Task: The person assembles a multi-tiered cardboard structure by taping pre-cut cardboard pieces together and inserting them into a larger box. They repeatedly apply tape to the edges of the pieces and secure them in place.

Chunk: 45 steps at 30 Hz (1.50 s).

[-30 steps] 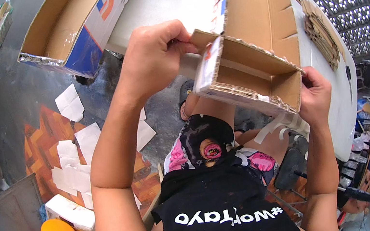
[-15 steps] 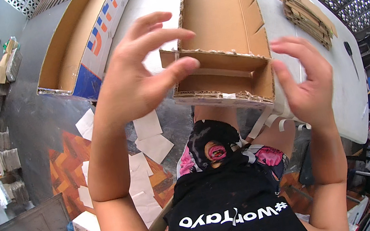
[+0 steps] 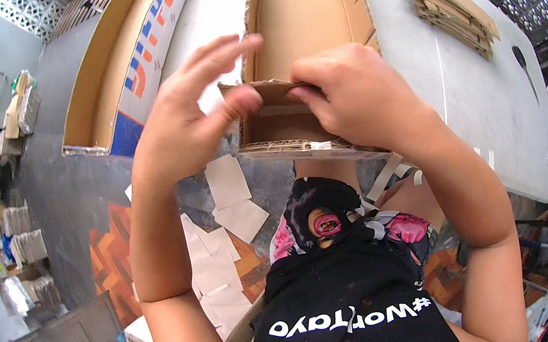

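Here, a brown cardboard box (image 3: 302,14) on a smooth white table (image 3: 492,112)

The right hand (image 3: 356,90) pinches its ragged cross-wall (image 3: 278,95); the left hand (image 3: 187,117) hovers alongside, loosely spread. Stacked strips (image 3: 455,16) and a dark tool (image 3: 522,64) lie rightward.

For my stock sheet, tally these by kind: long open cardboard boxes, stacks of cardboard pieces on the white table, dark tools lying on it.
Long open cardboard boxes: 2
Stack of cardboard pieces: 1
Dark tool: 1
Total: 4
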Each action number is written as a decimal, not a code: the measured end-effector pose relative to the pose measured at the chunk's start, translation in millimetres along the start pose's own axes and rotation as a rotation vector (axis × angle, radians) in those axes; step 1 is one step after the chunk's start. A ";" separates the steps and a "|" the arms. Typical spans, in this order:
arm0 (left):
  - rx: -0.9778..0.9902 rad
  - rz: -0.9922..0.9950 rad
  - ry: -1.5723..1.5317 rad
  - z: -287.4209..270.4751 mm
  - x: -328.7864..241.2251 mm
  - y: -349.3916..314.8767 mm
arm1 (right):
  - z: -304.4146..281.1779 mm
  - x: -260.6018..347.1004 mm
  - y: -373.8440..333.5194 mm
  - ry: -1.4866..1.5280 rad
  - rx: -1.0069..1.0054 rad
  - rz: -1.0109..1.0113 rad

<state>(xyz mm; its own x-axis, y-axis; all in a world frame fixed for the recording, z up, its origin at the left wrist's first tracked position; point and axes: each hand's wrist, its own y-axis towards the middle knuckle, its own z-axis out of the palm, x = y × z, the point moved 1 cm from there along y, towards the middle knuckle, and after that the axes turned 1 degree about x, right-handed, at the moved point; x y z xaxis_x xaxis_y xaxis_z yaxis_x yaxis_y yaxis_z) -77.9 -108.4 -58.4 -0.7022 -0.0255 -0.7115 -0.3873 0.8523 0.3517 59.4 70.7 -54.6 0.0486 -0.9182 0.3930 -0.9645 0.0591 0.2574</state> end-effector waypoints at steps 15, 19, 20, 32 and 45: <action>-0.325 -0.030 -0.158 43.3 51.0 -33.4 | -12.3 9.9 -5.8 0.023 0.016 0.061; -0.341 -0.025 -0.078 44.1 47.1 -32.7 | -13.7 13.3 -6.5 -0.032 0.015 0.071; -0.349 -0.020 -0.048 41.8 45.8 -30.8 | -13.3 13.0 -5.1 -0.014 0.010 0.073; -0.498 0.096 0.235 57.1 39.0 -35.6 | -28.7 5.2 -9.3 0.079 -0.326 -0.144; 1.840 -0.969 -0.660 231.9 117.3 -197.1 | 125.2 -87.4 -433.1 2.408 0.275 1.058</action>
<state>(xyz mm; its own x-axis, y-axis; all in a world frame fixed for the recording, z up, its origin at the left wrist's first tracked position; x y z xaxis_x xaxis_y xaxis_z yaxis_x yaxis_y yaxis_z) 54.6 -158.2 -352.2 -0.2911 -0.8444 -0.4497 0.7321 0.1059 -0.6729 440.5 76.3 -311.0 -0.3049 0.9497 0.0716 -0.8459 -0.2355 -0.4786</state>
